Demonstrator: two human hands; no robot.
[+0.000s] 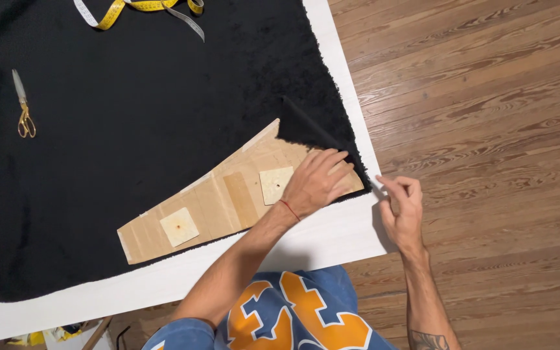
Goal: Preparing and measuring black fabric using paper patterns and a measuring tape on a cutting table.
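the right hand pinches the corner of the black fuzzy fabric at the white table's edge. the left hand lies flat, fingers spread, pressing the tan wedge-shaped cardboard pattern onto the fabric. farther off lie gold-handled scissors and a yellow measuring tape.

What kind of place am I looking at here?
Probably a home sewing or pattern-cutting spot: black fuzzy fabric spread on a white table, a tan cardboard pattern piece, gold-handled scissors and a yellow measuring tape.
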